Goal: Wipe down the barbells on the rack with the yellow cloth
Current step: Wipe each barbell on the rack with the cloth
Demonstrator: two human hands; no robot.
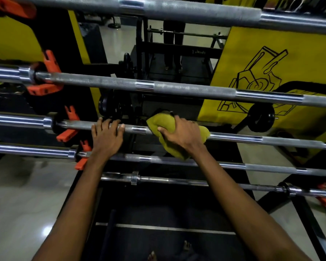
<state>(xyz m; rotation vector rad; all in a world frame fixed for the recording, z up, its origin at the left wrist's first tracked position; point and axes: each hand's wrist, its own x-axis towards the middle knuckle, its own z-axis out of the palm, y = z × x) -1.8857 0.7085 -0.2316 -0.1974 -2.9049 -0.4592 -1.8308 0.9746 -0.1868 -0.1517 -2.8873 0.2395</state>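
1. Lying in orange brackets (67, 133) at its left end, the barbell (252, 138) ran left to right, its long axis dipping slightly toward the right. It was third from the top among the other barbells (186, 89), which lay parallel above and below it.
2. The yellow cloth (156, 120) was wrapped over that barbell near its middle, with one end hanging in front of the bar beneath.
3. The right hand (181, 134) was closed round cloth and bar together, its thumb pressing the cloth's front.
4. The left hand (106, 136) gripped the bare knurled shaft just beside the cloth, fingers hooked over it.
5. A yellow panel (252, 44) behind carried a black line drawing, and a faint mark on the black frame (177, 51) was too small to read.
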